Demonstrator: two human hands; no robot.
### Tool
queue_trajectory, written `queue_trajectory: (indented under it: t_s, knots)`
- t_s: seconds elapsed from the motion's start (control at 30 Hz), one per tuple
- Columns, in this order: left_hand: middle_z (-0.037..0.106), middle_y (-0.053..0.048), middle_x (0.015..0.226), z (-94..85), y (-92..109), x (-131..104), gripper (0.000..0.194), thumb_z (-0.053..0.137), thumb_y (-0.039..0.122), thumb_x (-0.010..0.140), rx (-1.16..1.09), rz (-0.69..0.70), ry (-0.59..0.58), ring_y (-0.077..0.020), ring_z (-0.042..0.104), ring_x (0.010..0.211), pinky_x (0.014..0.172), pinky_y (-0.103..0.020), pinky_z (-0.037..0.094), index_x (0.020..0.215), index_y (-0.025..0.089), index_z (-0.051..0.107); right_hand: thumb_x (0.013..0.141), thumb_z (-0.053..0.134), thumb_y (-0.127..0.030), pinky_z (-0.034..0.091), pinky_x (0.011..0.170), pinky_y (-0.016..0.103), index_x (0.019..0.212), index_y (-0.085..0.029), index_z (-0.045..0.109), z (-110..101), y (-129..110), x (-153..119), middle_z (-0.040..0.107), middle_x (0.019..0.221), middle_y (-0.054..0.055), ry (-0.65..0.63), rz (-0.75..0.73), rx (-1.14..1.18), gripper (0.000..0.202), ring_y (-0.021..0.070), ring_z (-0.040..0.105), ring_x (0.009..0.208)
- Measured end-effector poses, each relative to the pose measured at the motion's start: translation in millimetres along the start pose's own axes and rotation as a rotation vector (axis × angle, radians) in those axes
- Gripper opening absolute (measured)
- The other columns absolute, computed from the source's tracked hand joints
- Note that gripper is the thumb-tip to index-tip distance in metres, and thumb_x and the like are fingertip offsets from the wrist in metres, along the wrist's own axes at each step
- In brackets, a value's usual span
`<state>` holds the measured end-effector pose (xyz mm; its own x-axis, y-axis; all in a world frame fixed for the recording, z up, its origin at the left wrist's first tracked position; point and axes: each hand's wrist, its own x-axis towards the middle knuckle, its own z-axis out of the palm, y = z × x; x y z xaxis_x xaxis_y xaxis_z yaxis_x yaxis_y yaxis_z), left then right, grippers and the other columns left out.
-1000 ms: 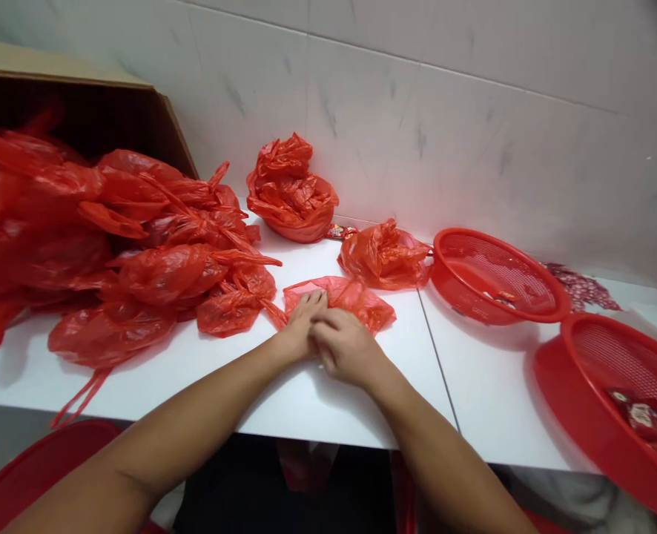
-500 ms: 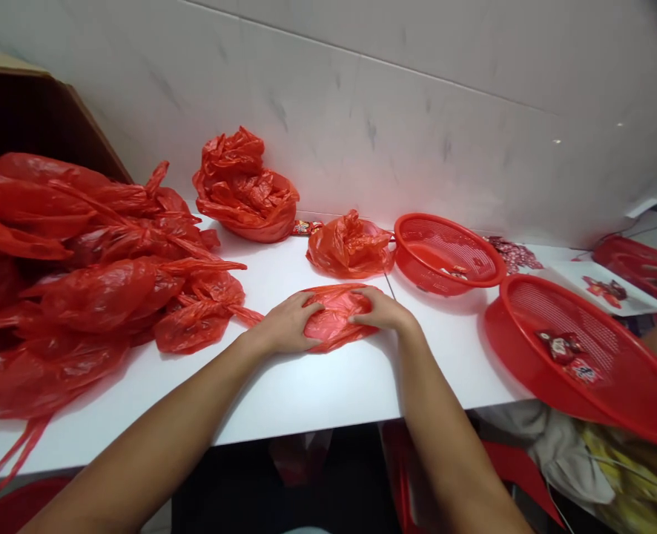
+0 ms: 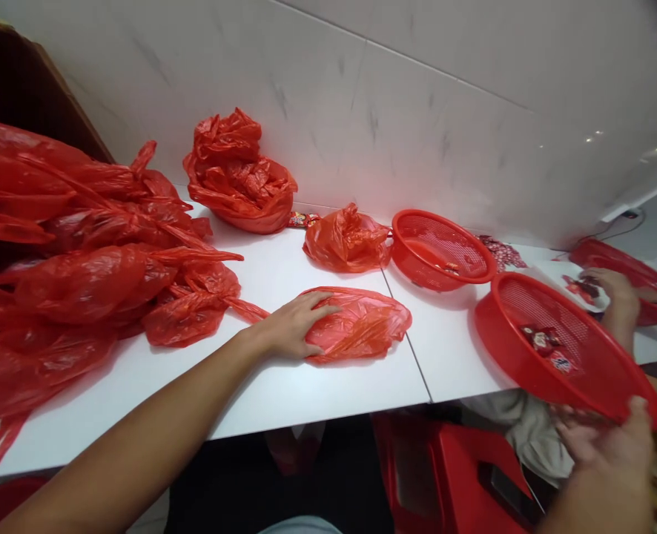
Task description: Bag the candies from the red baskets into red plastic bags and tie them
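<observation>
I have the left hand (image 3: 292, 325) open, fingers spread over the left end of the flat red bag (image 3: 365, 322), presumably to steady the thin film. Right of this bag, the right hand (image 3: 612, 460) grips the large basket (image 3: 509, 356) at its near rim, probably for support. The small basket (image 3: 420, 273) sits behind-right of the bag, knotted bags (image 3: 92, 285) left.
</observation>
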<state>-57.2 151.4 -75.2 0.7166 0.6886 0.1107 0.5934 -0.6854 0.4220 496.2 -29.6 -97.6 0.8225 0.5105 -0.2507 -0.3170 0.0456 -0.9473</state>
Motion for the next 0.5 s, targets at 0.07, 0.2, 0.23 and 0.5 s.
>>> queue_trajectory:
  t_s: [0.07, 0.2, 0.23, 0.5]
  knots:
    - [0.032, -0.01, 0.17, -1.5, 3.6, -1.9, 0.087, 0.083, 0.03, 0.074, 0.007, 0.033, -0.025, -0.034, 0.03, 0.158, 0.129, -0.052, 0.031, 0.155, 0.032, 0.05, 0.082, 0.06, -0.051, 0.057, 0.046, 0.038, 0.075, -0.027, 0.062, 2.7, -2.4, 13.1, 0.055, 0.07, 0.005, 0.059, 0.147, -0.002, 0.024, 0.0192, 0.057, 0.053]
    - [0.028, -0.008, 0.173, -2.6, 8.1, -4.4, 0.079, 0.077, 0.025, 0.075, 0.026, 0.079, -0.022, -0.0344, 0.025, 0.16, 0.13, -0.056, 0.027, 0.151, 0.032, 0.055, 0.064, 0.058, -0.024, 0.062, 0.056, 0.038, 0.074, -0.023, 0.063, 10.6, 8.8, 7.9, 0.064, 0.075, 0.007, 0.091, 0.214, 0.044, 0.012, 0.0199, 0.065, 0.063]
    - [0.028, -0.008, 0.173, -2.5, 8.8, -4.3, 0.076, 0.075, 0.022, 0.075, 0.029, 0.09, -0.009, -0.0347, 0.025, 0.16, 0.13, -0.056, 0.027, 0.148, 0.032, 0.058, 0.061, 0.056, -0.023, 0.062, 0.057, 0.039, 0.075, -0.022, 0.063, 10.9, 13.1, -0.6, 0.064, 0.074, 0.006, 0.097, 0.193, 0.065, 0.016, 0.0204, 0.065, 0.063]
    - [0.053, -0.011, 0.155, 4.8, 11.1, 2.1, 0.03, 0.063, 0.032, 0.092, 0.001, 0.087, 0.171, -0.0324, 0.045, 0.147, 0.126, -0.054, 0.036, 0.118, 0.023, 0.074, 0.063, 0.055, -0.027, 0.065, 0.069, 0.053, 0.086, -0.021, 0.073, 46.9, 11.8, -109.6, 0.073, 0.077, 0.008, -0.066, -0.068, 0.171, 0.03, 0.0276, 0.072, 0.072]
